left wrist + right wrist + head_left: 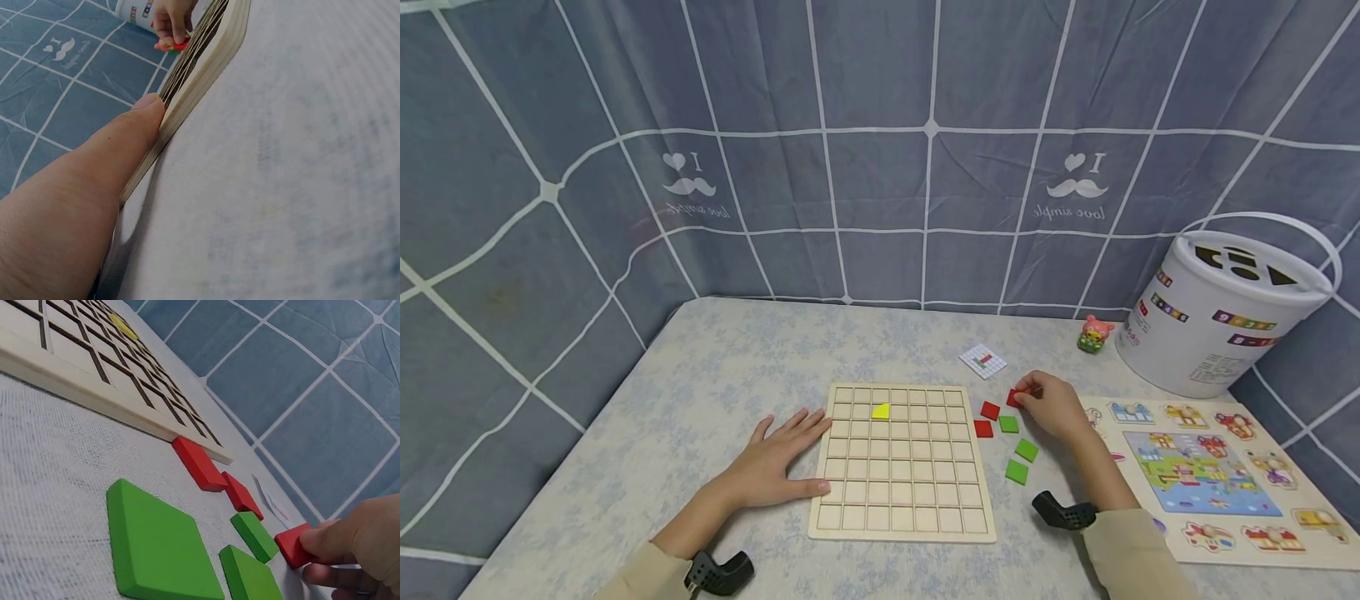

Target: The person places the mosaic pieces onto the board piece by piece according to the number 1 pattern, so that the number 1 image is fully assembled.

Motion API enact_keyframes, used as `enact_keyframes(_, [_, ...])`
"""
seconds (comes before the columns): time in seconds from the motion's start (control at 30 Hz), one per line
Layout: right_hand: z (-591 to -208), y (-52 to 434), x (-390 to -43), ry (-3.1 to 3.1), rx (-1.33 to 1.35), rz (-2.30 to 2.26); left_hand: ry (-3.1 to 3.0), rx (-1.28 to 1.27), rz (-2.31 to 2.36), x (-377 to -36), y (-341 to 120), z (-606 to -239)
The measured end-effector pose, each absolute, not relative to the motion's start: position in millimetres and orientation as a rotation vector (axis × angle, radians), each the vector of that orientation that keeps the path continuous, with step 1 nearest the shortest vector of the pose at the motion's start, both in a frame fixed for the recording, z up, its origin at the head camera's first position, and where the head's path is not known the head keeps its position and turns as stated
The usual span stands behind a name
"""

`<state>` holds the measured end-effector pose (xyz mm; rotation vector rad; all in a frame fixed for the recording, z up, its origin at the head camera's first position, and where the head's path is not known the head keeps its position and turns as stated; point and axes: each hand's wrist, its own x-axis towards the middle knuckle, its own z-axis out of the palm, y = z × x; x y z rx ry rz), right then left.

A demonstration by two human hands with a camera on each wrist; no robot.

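Right hand (pixel 1056 407) sits just right of the wooden grid board (pixel 902 461), fingers curled, fingertips (pixel 319 540) pinching a small red tile (pixel 1016 398) at its edge; in the right wrist view the tile is low at the tabletop, whether resting on it or just lifted I cannot tell. Left hand (pixel 775 460) lies flat on the table (pixel 715 392) at the board's left edge, fingers straight and spread, holding nothing; the left wrist view shows the thumb (pixel 134 134) pressed against the board's side. Board lies flat at the middle of the table, near the person, its square cells bare except for one yellow piece (pixel 881 411) in the far rows, left of centre. Loose tiles between board and right hand: two more red tiles (pixel 990 410), (pixel 982 428) just off the board's right edge, and three green tiles (pixel 1008 424), (pixel 1026 451), (pixel 1017 472) running nearward from them, each apart from the others. A small printed card (pixel 982 360) lies farther back. To the right, an animal puzzle board (pixel 1206 475) lies flat; behind it stands a white shape-sorter bucket (pixel 1213 321) with a handle, and a small pink figure (pixel 1094 332) just left of the bucket. Blue checked cloth (pixel 880 150) hangs behind and to the sides.
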<state>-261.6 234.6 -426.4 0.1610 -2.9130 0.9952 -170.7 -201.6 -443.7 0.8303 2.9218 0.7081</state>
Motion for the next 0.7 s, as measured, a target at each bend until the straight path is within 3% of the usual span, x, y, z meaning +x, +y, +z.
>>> enact_keyframes(0.47, [-416,224,-257,-2.893,0.174,1.103,2.919,0.820,0.713,-171,-202,-444])
enact_keyframes(0.7, [-410,211,-254,-2.843,0.320,1.130,2.916,0.803,0.723,-170,-202,-444])
